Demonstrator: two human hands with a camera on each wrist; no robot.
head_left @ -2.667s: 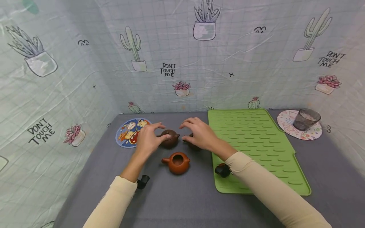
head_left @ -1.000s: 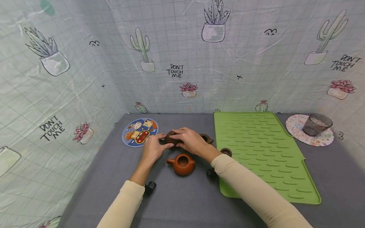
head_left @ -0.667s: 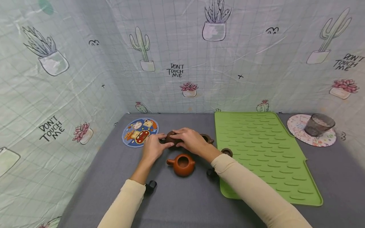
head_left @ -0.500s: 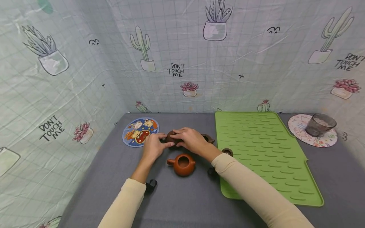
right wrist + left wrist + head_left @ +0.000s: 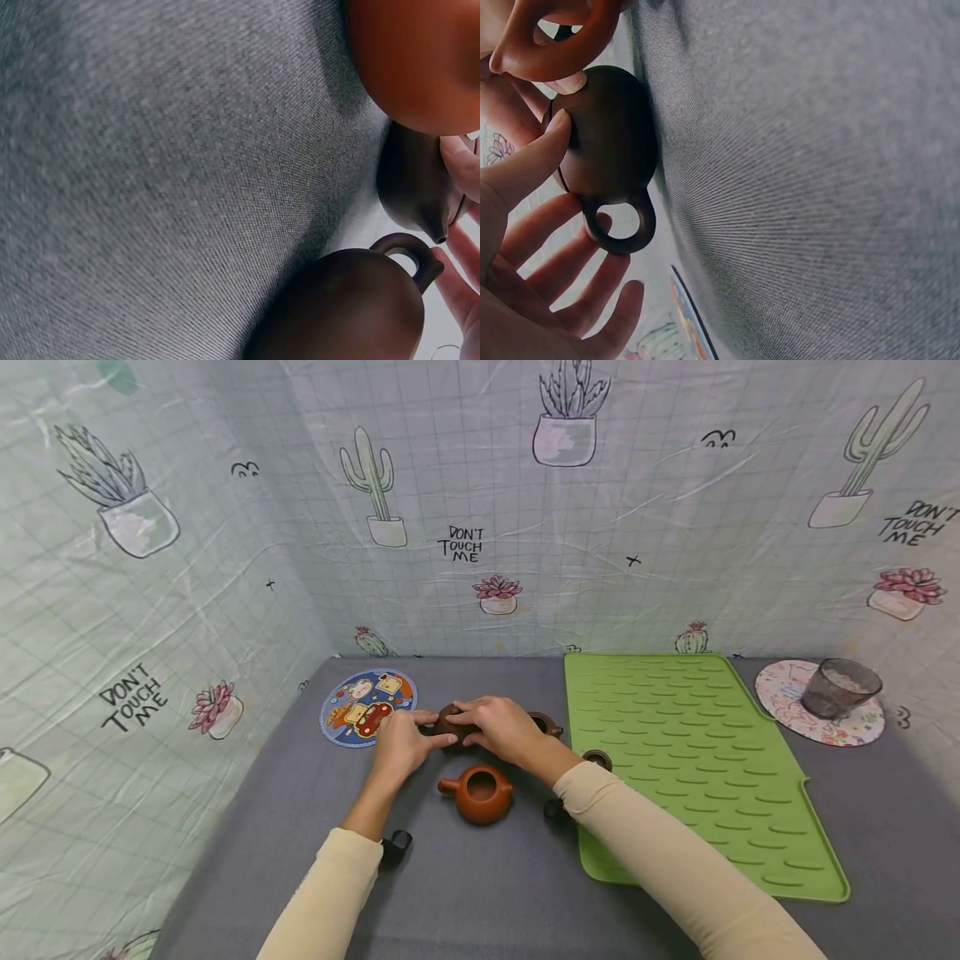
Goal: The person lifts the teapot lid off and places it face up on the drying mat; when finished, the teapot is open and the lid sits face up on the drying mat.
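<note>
Hands at work: my left hand [image 5: 400, 748] and right hand [image 5: 501, 732] together gripped the dark brown teapot [image 5: 451, 724] behind the orange teapot [image 5: 480, 793].

Both hands cover most of the dark brown teapot [image 5: 450, 724], hiding its lid. Beyond the right hand [image 5: 501, 731], a second dark teapot [image 5: 543, 724] shows only partly. The right wrist view cuts off the orange teapot [image 5: 420, 60].
</note>
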